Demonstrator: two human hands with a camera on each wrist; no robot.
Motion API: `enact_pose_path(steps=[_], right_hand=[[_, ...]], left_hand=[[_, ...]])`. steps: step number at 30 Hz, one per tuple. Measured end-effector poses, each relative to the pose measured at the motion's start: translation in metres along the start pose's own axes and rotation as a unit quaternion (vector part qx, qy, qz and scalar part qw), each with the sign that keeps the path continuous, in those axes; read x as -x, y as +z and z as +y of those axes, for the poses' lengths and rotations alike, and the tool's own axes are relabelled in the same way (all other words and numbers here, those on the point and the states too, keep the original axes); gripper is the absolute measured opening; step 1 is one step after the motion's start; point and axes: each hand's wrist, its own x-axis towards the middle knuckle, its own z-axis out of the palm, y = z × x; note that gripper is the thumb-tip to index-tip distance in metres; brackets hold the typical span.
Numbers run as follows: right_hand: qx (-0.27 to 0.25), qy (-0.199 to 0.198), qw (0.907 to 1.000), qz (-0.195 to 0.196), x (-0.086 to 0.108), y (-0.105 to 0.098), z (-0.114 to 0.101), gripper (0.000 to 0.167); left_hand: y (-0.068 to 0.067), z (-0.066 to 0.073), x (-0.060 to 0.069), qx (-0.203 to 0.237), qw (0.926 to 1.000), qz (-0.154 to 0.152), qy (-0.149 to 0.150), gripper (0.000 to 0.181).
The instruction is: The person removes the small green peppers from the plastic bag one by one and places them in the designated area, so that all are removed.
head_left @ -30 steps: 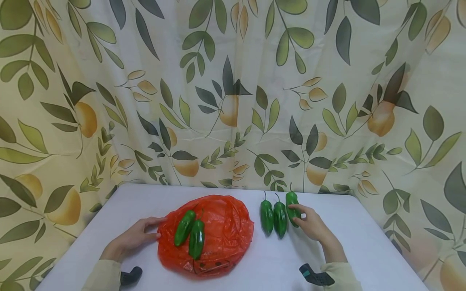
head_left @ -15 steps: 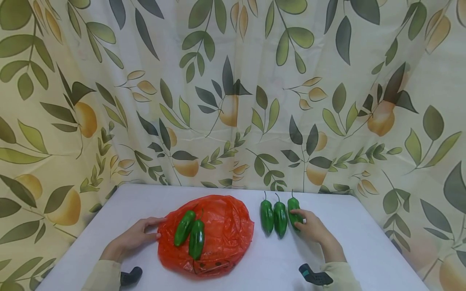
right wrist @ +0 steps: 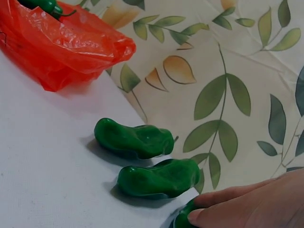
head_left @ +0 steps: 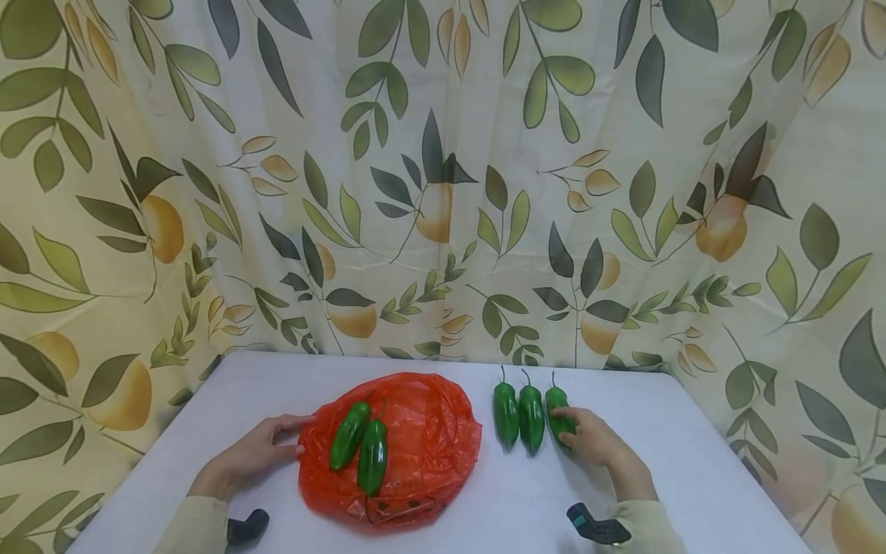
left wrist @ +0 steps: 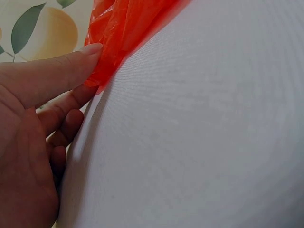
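Observation:
My right hand (head_left: pixel 598 438) holds a glossy green chili pepper (head_left: pixel 556 398) on the table, with fingers and thumb at its sides; they hide part of it. In the right wrist view that pepper (right wrist: pixel 183 218) shows only partly under the fingertips. To its left lie two more green peppers, a middle one (head_left: pixel 531 419) and a left one (head_left: pixel 507 415), their stems pointing away. A red plastic bag (head_left: pixel 429 454) lies spread at centre-left, with two green peppers (head_left: pixel 373 459) on it. My left hand (head_left: pixel 252 454) has thumb and index finger at the bag's left edge, lightly gripping it.
Everything lies on a white table (head_left: pixel 512 500). Behind and beside it hangs a curtain (head_left: pixel 443 292) printed with leaves and fruit. A dark device (head_left: pixel 597 525) sits by the right cuff, another (head_left: pixel 248 528) by the left one.
The right hand and the rightmost pepper have shifted slightly toward the near edge, bringing that pepper about level with the other two. The left hand and the bag stay put.

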Motion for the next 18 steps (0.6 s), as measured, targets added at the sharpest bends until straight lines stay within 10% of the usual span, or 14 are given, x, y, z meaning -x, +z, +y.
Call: enact_pose_path(steps=[18], right_hand=[[0.015,0.021,0.9995,-0.020,0.0031,-0.0042,-0.0047,0.048]], left_hand=[[0.0010,0.0007,-0.0010,0.000,0.9998,0.012,-0.019,0.058]])
